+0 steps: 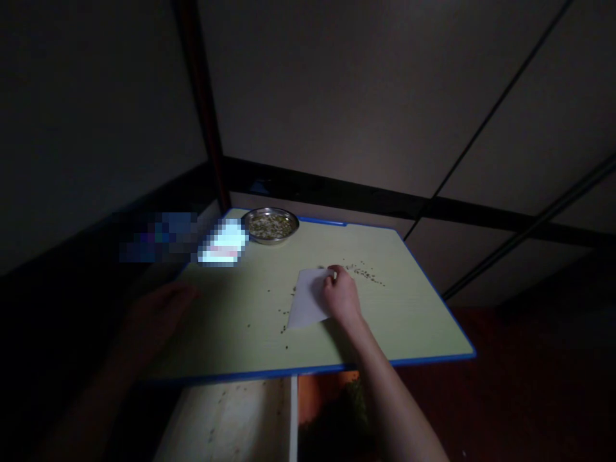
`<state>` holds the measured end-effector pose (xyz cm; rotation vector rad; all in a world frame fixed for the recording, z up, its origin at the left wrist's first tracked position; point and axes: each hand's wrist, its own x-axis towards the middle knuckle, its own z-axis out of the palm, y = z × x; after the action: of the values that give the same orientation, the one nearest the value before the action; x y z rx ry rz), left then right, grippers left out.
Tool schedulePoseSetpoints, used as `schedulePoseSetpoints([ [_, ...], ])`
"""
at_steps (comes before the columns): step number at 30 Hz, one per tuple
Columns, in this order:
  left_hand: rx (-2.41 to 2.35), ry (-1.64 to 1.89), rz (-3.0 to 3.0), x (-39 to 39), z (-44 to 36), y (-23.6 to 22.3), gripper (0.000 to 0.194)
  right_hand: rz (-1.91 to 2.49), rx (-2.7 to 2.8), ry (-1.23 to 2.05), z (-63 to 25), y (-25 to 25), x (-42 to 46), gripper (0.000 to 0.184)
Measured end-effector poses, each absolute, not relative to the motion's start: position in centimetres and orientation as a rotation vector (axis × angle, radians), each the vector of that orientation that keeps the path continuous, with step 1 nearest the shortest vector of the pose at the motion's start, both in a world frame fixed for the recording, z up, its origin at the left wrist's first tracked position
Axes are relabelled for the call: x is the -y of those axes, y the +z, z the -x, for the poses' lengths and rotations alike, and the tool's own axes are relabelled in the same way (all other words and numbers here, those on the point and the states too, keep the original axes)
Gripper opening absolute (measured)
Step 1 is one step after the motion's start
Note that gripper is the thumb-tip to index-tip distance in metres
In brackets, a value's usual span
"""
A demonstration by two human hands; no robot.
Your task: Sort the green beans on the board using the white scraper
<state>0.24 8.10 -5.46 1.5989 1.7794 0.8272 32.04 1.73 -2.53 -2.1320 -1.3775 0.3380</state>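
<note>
My right hand [344, 295] is closed on the right edge of a white sheet of paper [308, 301], which it holds low over the pale, blue-edged table [409, 321]. Small dark seed-like bits [366, 274] lie scattered beyond and to the right of that hand. More of these bits [283, 312] lie along the paper's left edge. In shadow at the table's left side is my left hand [163, 311], dim and blurred, with its fingers loosely stretched out and nothing visible in them.
A round metal dish [270, 226] with light and greenish bits inside stands at the table's far left. Beside it glows a pixelated bright patch [224, 242]. Below the front edge are an open pale drawer [231, 423] and an orange container [312, 394] with something green. Panelled walls rise behind.
</note>
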Motion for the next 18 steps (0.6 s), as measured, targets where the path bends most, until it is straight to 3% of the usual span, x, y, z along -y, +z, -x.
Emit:
schedulePoseSetpoints([
  [7, -1.772, 0.849, -1.569, -7.6, -0.4, -5.1, 0.049, 1.928, 1.316, 0.342, -35.1, -0.4, -4.1, 0.044],
  [11, -1.743, 0.856, -1.564, -7.8, -0.3, -5.6, 0.049, 1.85, 1.367, 0.291, -42.5, 0.4, -0.1, 0.046],
  [18, -1.745, 0.88, -1.569, -8.3, 0.0, -6.3, 0.046, 2.164, 1.435, -0.014, -51.6, -1.2, 8.8, 0.049],
])
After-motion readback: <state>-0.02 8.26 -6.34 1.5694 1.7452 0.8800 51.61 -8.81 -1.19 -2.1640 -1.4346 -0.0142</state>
